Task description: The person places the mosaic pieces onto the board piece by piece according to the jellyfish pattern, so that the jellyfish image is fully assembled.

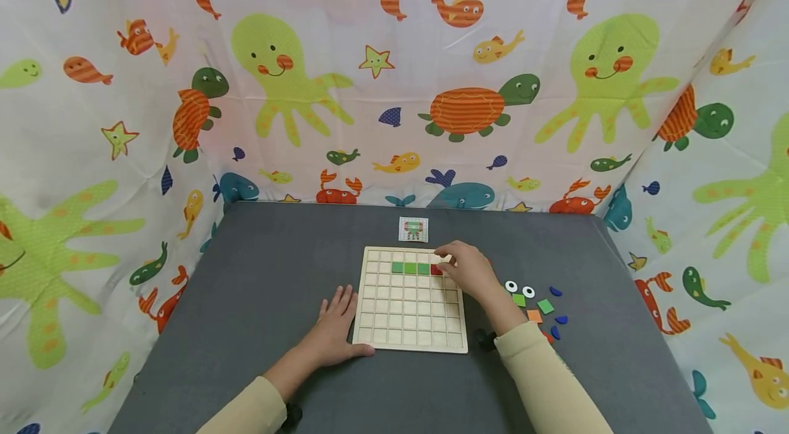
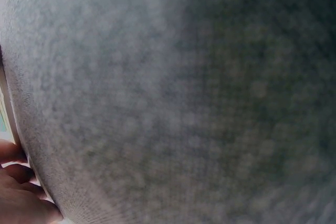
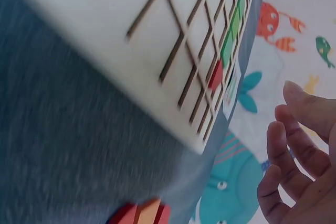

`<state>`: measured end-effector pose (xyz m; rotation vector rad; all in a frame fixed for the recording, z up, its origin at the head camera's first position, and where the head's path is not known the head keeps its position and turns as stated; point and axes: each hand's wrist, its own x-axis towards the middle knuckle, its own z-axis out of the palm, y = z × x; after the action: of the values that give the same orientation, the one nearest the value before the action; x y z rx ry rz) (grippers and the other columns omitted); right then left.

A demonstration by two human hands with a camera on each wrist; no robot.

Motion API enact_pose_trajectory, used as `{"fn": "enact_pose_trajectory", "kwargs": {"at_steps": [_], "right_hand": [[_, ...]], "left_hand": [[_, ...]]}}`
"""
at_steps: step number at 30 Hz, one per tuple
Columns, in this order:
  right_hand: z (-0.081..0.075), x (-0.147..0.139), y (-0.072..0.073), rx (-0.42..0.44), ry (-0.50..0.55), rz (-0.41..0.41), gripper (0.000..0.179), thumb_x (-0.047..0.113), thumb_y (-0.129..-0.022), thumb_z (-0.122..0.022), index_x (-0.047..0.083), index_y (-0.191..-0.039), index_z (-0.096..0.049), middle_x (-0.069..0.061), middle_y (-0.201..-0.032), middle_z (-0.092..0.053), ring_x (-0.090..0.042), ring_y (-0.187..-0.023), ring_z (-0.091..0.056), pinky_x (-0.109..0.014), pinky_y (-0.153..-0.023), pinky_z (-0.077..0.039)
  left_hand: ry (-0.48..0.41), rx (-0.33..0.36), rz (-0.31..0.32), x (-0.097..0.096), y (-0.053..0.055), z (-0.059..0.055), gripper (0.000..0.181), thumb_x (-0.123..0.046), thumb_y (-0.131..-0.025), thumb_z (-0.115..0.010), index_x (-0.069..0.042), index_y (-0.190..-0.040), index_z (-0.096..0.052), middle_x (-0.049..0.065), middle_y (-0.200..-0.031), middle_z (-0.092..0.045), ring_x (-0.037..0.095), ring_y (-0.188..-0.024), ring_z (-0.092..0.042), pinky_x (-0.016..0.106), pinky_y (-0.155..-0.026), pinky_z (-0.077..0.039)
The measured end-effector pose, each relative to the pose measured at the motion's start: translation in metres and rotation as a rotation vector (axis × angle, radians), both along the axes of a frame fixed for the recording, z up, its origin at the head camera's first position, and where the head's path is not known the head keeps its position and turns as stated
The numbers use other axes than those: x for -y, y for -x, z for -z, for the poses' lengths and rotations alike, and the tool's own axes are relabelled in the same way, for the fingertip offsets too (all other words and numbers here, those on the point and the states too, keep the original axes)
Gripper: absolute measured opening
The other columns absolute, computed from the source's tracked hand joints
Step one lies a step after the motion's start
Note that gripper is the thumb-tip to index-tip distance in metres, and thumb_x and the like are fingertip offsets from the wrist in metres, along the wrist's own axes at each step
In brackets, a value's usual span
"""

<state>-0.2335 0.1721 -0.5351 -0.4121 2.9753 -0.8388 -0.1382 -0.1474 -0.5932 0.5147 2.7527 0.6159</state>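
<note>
We're seeing a pale wooden grid board (image 1: pixel 409 321) lying mid-table, approx. 6 o'clock of a small pic card (image 1: pixel 413 229) w/ a green & red figure. In the board's 2nd row from the top, three green tiles (image 1: pixel 410 268) are sitting side by side, w/ a red tile (image 1: pixel 435 270) following directly at their 3 o'clock.

We're finding the right hand (image 1: pixel 465 271) at the board's 1–2 o'clock, thumb & fingertips hovering by the red tile; per the right wrist view, its fingers are bending loosely, released, w/ the tile resting in its cell. The left hand (image 1: pixel 335 331) is resting at the board's 8 o'clock, fingers straight & spread along the edge, thumb touching the lower L corner, so we're calling it released too. The left wrist view is showing mostly blurred grey.

At approx. 3 o'clock of the board, we're noting loose pcs lying on the grey table (image 1: pixel 296 242): two white rounds (image 1: pixel 528 292) w/ dark centres, two green squares (image 1: pixel 546 307), an orange one (image 1: pixel 533 315), some blue pcs (image 1: pixel 561 320) & red bits (image 1: pixel 547 337) partly hiding by the R sleeve (image 1: pixel 548 379). Beyond, at 12 o'clock, a sea-animal cloth (image 1: pixel 277 98) is hanging.
</note>
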Motion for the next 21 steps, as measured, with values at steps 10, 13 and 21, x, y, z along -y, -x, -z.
{"fn": "enact_pose_trajectory", "kwargs": {"at_steps": [10,13,21], "right_hand": [[0.005,-0.044,0.001,0.012,-0.015,0.063,0.031,0.015,-0.092,-0.075,0.011,-0.123,-0.073,-0.01,-0.116,-0.069,-0.022,-0.089,-0.065,-0.039,-0.069,-0.053],[0.008,-0.057,0.001,0.024,-0.022,0.081,0.031,0.015,-0.093,-0.075,0.012,-0.124,-0.073,-0.01,-0.117,-0.067,-0.022,-0.086,-0.062,-0.036,-0.067,-0.051],[0.022,-0.09,0.011,0.076,-0.039,0.085,0.03,0.007,-0.094,-0.07,0.008,-0.124,-0.072,-0.016,-0.123,-0.065,-0.026,-0.091,-0.061,-0.043,-0.076,-0.052]], "left_hand": [[-0.007,0.008,-0.005,-0.001,0.0,-0.001,0.121,-0.071,-0.078,-0.073,0.0,-0.16,-0.022,0.019,-0.169,-0.01,0.039,-0.156,-0.005,0.065,-0.12,-0.012],[0.001,0.001,-0.003,-0.001,0.001,-0.001,0.121,-0.072,-0.078,-0.072,0.001,-0.16,-0.021,0.019,-0.169,-0.01,0.039,-0.156,-0.005,0.065,-0.12,-0.012],[0.004,-0.004,-0.005,0.001,0.001,0.001,0.122,-0.074,-0.077,-0.071,0.001,-0.16,-0.021,0.02,-0.169,-0.01,0.039,-0.156,-0.005,0.064,-0.12,-0.012]]}}
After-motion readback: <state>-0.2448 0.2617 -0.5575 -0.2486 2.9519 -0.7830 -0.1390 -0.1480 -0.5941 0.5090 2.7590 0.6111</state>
